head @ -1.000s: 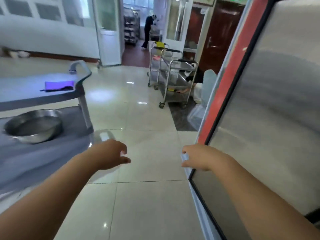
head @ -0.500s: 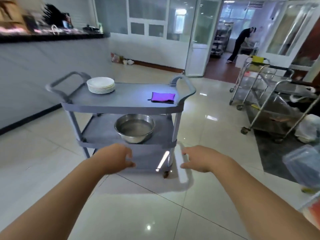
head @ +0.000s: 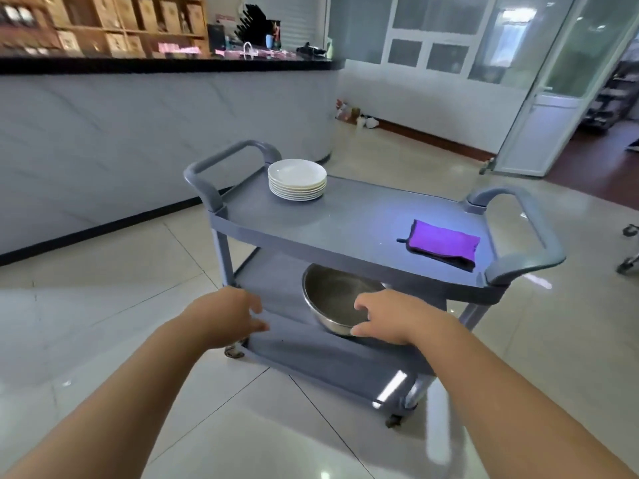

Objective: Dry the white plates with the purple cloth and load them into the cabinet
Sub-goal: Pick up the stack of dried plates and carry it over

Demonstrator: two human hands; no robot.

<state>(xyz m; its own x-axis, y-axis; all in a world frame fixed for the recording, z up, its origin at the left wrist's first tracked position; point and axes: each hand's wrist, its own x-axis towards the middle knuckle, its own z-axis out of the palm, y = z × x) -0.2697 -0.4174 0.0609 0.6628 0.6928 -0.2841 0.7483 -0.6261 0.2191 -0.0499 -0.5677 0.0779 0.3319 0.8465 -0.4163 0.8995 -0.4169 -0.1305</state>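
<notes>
1. My left hand (head: 224, 318) and right hand (head: 390, 318) are loosely open, holding nothing, low before the cart (head: 345, 219).
2. Plates (head: 297, 179) are stacked at the cart top's left end. The cloth (head: 444, 243) lies at its right end, long axis along the cart, nearer my right hand.
3. I read no writing.

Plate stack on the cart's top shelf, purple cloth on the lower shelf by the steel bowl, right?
Not quite. The head view shows the purple cloth on the cart's top shelf, at the end away from the plate stack; the steel bowl is on the lower shelf.
</notes>
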